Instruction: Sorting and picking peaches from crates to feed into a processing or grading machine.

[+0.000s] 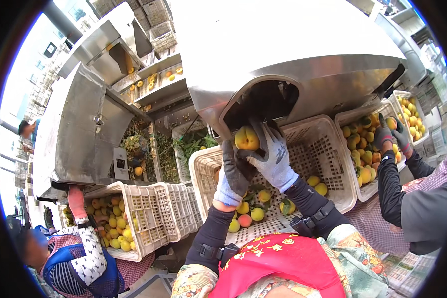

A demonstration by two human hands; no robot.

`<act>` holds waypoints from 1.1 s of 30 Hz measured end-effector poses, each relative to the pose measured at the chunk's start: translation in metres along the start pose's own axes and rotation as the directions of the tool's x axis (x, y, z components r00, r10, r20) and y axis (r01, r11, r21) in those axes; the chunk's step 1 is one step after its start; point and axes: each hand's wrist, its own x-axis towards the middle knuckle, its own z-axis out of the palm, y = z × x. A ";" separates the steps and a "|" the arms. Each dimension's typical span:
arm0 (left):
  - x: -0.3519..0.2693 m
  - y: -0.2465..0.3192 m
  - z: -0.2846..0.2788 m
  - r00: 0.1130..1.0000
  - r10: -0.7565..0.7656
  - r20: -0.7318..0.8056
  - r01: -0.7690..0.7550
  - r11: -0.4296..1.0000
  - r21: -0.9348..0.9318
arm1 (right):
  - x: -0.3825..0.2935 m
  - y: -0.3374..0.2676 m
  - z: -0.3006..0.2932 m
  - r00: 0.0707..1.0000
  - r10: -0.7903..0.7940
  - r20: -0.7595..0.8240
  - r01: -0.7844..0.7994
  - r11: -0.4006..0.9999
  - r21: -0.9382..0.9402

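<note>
A yellow peach (pixel 247 138) is between my hands, its stem hollow facing up. My left hand (pixel 232 172), in a grey-blue glove with a dark coated palm, cups it from the lower left. From the right, my right hand (pixel 275 154) grips it, thumb below and fingers behind; it wears a matching glove. Just beyond my fingers is the dark opening (pixel 265 97) of a metal machine housing (pixel 320 76). Under my hands stands a white slatted plastic crate (pixel 322 139). Several peaches (pixel 257 214), some with leaves, lie on its bottom.
At right, a co-worker's gloved hands (pixel 389 132) are over a crate of peaches (pixel 365 158). A co-worker at left reaches a pink-sleeved arm (pixel 76 203) under another metal housing (pixel 78 130), above a tilted peach crate (pixel 134 219). A crate of leaves (pixel 197 143) stands behind mine.
</note>
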 end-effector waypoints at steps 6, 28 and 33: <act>0.003 -0.059 -0.117 0.915 0.265 -0.303 0.330 -0.062 0.942 | 0.020 0.033 0.022 0.997 0.064 -0.045 -0.071 0.983 -0.167; 0.039 -0.138 -0.243 0.979 -0.181 -0.094 -0.023 -0.557 0.830 | -0.208 0.121 0.103 0.289 0.285 0.914 0.239 0.903 -0.357; 0.062 -0.120 -0.197 0.925 -0.210 -0.316 0.134 -0.599 0.789 | -0.182 0.142 0.117 0.321 0.334 0.886 -0.426 0.887 -0.180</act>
